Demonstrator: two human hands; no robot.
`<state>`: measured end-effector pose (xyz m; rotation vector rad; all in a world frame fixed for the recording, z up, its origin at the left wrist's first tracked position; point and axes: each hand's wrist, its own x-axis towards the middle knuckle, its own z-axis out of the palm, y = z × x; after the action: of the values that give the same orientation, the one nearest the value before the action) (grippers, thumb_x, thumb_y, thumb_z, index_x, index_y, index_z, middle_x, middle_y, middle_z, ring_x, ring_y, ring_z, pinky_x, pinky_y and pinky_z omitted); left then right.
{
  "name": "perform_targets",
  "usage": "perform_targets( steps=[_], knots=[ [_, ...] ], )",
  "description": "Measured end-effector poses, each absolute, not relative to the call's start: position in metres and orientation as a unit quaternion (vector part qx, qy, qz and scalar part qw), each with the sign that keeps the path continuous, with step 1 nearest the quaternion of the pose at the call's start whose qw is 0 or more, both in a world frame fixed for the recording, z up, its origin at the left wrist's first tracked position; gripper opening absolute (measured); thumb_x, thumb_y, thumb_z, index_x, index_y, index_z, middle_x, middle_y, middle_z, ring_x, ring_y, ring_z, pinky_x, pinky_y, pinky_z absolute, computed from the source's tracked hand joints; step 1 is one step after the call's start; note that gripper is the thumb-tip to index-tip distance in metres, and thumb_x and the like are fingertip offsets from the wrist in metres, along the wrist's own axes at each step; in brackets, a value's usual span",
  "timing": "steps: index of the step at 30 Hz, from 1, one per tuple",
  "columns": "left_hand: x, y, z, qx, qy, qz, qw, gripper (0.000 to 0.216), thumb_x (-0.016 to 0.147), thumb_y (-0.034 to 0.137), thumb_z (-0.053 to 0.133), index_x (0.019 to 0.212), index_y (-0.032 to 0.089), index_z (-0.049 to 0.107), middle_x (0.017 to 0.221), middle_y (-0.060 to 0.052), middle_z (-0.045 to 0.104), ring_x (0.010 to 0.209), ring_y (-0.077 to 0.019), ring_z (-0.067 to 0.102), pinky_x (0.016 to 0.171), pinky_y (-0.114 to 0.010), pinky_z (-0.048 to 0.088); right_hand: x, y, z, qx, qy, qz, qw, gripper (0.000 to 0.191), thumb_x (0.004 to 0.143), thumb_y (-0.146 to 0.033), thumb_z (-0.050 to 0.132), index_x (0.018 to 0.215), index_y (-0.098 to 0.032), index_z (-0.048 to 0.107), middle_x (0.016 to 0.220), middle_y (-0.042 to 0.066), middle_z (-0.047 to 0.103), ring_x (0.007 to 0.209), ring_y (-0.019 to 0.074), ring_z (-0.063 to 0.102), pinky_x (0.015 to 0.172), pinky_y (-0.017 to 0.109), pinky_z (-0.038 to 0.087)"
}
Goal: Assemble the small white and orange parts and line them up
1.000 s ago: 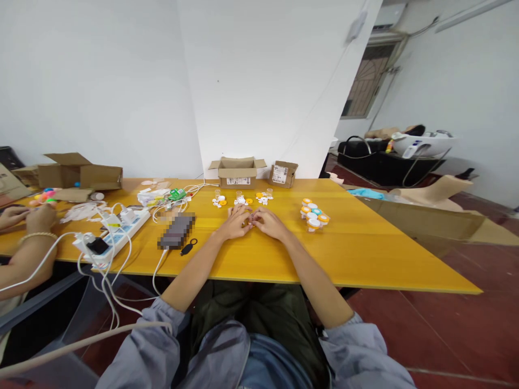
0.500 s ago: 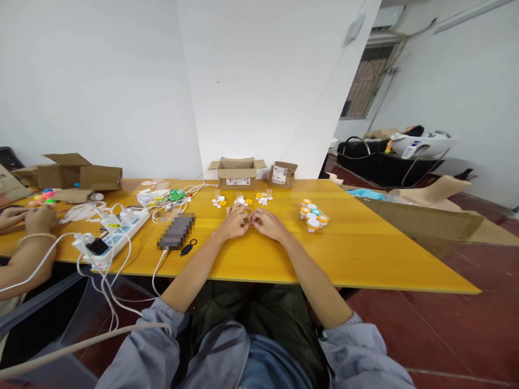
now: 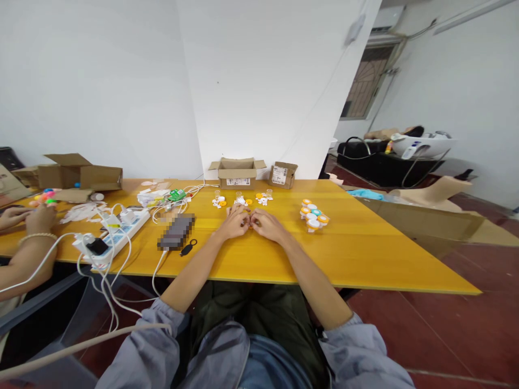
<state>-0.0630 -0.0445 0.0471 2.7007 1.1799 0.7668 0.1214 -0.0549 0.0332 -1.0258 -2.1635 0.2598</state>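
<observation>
Over the middle of the yellow table, my left hand (image 3: pixel 235 222) and my right hand (image 3: pixel 265 223) meet at the fingertips. Both have their fingers bent and pinched around something small. A bit of orange shows below the fingertips, but the rest is covered, so its kind cannot be made out. Just beyond my hands lie small white and orange plastic parts (image 3: pixel 219 202), with more white and yellow parts (image 3: pixel 263 199) to the right. Small clear cups (image 3: pixel 239 195) stand among them. Right of my hands sits a cluster of round containers (image 3: pixel 313 214) with orange, white and teal lids.
Two cardboard boxes, an open one (image 3: pixel 237 175) and a smaller one (image 3: pixel 283 175), stand against the wall. Left are a dark pixelated device (image 3: pixel 177 232), a black key fob (image 3: pixel 188 247) and a power strip (image 3: pixel 121 237) with trailing white cables. A co-worker's hands (image 3: pixel 40 219) are at far left.
My hands stay together in the same place, with only a slight shift of the fingers. Nothing else on the table has visibly moved.
</observation>
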Motion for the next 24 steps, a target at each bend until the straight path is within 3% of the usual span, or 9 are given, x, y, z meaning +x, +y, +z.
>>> perform_targets(
  steps=[24],
  knots=[
    [-0.0623,-0.0432,0.0456,0.889,0.379,0.252,0.053,0.012,0.081,0.016,0.058,0.087,0.024,0.065,0.129,-0.006,0.062,0.13,-0.0307,0.042,0.107,-0.051,0.034,0.1221,-0.0538,0.0318,-0.401,-0.842,0.077,0.352,0.011,0.084,-0.013,0.056,0.08,-0.024,0.057,0.086,0.002,0.062,0.077,0.0177,0.056,0.074,0.03,0.044]
  ],
)
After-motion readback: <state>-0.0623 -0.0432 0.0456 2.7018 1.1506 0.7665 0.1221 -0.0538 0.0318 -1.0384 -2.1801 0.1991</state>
